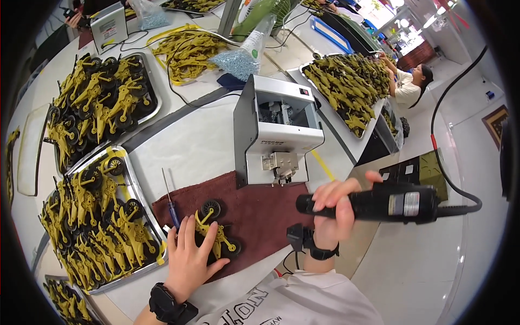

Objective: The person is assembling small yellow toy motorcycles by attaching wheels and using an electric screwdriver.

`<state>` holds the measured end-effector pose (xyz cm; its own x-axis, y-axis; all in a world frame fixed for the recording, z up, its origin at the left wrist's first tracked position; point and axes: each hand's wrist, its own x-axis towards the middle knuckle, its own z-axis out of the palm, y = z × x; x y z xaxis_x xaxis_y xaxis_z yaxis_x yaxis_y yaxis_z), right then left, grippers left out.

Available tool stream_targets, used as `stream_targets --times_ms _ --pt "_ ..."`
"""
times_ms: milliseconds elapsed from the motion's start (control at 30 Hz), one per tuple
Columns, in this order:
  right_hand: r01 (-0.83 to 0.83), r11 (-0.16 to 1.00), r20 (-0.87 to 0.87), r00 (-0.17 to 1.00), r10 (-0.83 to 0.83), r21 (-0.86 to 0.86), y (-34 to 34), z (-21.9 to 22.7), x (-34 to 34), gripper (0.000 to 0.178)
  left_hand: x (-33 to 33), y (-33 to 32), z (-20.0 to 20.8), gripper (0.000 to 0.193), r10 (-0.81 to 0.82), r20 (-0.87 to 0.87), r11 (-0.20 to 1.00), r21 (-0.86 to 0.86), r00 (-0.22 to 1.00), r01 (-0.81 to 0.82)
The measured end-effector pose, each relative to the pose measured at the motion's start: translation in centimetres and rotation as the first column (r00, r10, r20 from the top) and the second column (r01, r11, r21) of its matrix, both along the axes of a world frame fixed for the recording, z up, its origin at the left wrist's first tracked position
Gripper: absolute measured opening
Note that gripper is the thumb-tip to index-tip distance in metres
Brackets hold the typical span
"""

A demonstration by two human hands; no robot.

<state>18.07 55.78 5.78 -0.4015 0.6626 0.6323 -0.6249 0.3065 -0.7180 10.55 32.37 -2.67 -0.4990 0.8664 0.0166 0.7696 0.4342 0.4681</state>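
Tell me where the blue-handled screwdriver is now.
In the head view, the screwdriver lies left of centre, its handle on the maroon cloth, left of the yellow part with black wheels.

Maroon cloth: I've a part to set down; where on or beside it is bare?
The maroon cloth is bare between the yellow-framed model and the silver machine. So is the white tabletop beyond it, between the machine and nearest tray. Crowded: the cloth's left end, with screwdriver, left hand and model.

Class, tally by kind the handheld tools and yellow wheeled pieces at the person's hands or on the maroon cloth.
Black corded power tool, in the right hand: 1
Blue-handled screwdriver: 1
Yellow wheeled piece, at the left hand: 1
Total: 3
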Motion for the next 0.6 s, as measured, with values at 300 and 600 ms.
stream_targets --times_ms 300,600 --pt "0.137 0.987 0.065 0.988 -0.143 0.087 2.0 1.6 -3.6 0.059 0.5 -0.4 -0.9 0.075 0.024 -0.005 1.000 0.015 1.000 -0.024" --pt "0.063 0.991 0.004 0.998 -0.063 0.119 1.8 1.5 -4.5 0.059 1.0 -0.6 -1.6 0.068 0.063 -0.013 0.995 0.082 0.998 -0.062"
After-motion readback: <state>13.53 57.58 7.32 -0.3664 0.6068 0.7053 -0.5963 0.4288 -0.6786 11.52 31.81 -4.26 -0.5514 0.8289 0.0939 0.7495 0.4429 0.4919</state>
